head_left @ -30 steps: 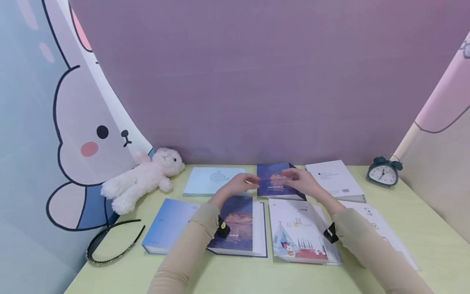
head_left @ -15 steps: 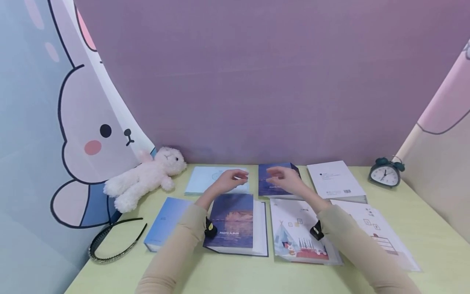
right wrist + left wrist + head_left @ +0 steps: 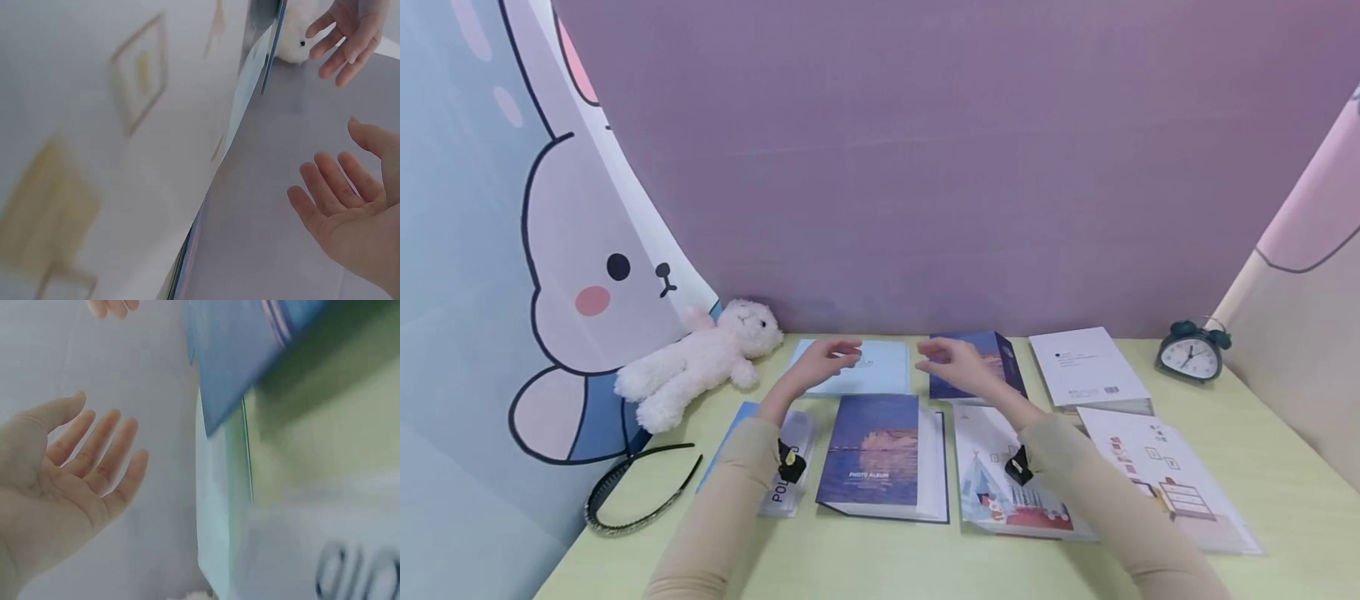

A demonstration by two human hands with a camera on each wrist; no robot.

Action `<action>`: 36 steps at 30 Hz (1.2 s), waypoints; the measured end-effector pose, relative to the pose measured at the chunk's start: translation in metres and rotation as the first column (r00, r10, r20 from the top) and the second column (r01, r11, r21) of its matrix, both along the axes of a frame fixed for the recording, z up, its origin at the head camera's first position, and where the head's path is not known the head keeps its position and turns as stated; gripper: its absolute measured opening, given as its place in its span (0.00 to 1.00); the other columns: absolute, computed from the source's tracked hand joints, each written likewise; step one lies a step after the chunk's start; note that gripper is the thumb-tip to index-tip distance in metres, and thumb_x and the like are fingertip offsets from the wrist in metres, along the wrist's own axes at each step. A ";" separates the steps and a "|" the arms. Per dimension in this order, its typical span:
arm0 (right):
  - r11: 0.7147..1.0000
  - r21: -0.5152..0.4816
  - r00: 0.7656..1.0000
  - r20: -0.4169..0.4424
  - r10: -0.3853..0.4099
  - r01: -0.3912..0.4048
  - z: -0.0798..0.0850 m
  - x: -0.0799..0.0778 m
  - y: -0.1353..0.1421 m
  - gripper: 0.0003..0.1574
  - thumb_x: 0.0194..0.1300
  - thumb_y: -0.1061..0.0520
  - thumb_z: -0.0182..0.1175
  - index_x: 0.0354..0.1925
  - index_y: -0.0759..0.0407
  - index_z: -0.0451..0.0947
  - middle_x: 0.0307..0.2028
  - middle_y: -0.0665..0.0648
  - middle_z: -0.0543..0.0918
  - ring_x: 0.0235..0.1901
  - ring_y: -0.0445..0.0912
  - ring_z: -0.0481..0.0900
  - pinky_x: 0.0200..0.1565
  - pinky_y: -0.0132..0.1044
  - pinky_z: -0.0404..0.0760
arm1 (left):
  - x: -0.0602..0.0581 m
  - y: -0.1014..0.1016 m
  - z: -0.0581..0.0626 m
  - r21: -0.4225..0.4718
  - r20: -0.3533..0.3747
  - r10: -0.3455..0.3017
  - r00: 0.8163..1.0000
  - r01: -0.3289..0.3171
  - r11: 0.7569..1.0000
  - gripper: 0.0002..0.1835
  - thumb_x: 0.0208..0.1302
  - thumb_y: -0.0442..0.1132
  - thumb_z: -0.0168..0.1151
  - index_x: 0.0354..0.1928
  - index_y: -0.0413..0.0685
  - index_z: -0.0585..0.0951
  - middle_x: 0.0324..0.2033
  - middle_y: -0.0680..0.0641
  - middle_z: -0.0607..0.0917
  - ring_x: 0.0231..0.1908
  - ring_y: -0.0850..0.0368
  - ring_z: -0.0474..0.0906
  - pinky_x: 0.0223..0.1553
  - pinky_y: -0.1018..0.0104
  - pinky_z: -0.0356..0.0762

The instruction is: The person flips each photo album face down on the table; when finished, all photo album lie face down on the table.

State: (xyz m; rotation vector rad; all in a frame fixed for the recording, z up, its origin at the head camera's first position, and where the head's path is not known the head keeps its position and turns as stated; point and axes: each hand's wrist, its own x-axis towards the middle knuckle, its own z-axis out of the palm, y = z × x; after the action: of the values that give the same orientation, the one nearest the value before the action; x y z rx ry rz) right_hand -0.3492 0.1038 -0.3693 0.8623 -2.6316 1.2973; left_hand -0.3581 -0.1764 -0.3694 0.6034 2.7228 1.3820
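Observation:
My left hand (image 3: 820, 365) hovers over the pale blue whale book (image 3: 887, 377) in the back row, holding nothing. Its fingers are loosely bent and apart, as the left wrist view shows with the palm (image 3: 44, 494) facing the camera. Over the rear dark blue photo album (image 3: 947, 387) is my right hand (image 3: 958, 365), empty too, with relaxed spread fingers. The two hands face each other across a gap. Below them lie a second photo album (image 3: 880, 450) and a white book with a tent picture (image 3: 981, 483), the latter partly hidden by my right arm.
A blue-edged book (image 3: 741, 418) sits partly under my left sleeve. On the right are a plain white book (image 3: 1086, 362), an illustrated white book (image 3: 1180, 487) and an alarm clock (image 3: 1189, 357). A plush toy (image 3: 700, 371) and a headband (image 3: 617, 523) lie left.
Both hands have moved left: the left from above the gap between the back books to the whale book, the right across the rear album. The front photo album shows more fully.

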 end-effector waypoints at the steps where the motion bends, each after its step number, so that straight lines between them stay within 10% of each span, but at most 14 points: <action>1: 1.000 -0.004 1.000 -0.003 0.006 -0.006 0.000 0.000 -0.003 0.27 0.64 0.54 0.60 0.57 0.66 0.72 0.53 0.65 0.79 0.53 0.58 0.77 0.55 0.49 0.76 | 0.000 -0.005 -0.001 -0.006 -0.006 0.005 1.000 -0.005 1.000 0.21 0.68 0.39 0.55 0.61 0.43 0.73 0.53 0.39 0.80 0.50 0.45 0.79 0.45 0.56 0.79; 21: 0.998 -0.007 0.998 0.006 0.058 -0.058 0.001 -0.008 -0.058 0.26 0.64 0.52 0.60 0.58 0.61 0.73 0.54 0.61 0.79 0.56 0.54 0.75 0.58 0.46 0.74 | 0.012 -0.074 -0.012 -0.097 -0.113 0.144 0.983 -0.155 0.983 0.18 0.68 0.36 0.54 0.57 0.34 0.74 0.52 0.34 0.79 0.52 0.38 0.75 0.53 0.48 0.75; 36: 0.999 0.028 0.995 0.092 0.036 -0.038 -0.007 -0.014 -0.093 0.25 0.64 0.51 0.59 0.56 0.62 0.74 0.52 0.62 0.79 0.53 0.53 0.77 0.53 0.42 0.78 | 0.014 -0.098 -0.016 -0.174 0.051 0.196 0.979 -0.185 0.967 0.23 0.70 0.41 0.51 0.61 0.32 0.69 0.56 0.32 0.74 0.55 0.39 0.72 0.49 0.51 0.78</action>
State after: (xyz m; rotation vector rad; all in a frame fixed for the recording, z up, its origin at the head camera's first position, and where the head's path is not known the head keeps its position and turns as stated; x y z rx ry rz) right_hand -0.3632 0.0109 -0.3764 0.8804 -2.7237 1.3412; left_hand -0.3445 -0.2748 -0.3853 0.2851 2.8665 1.1627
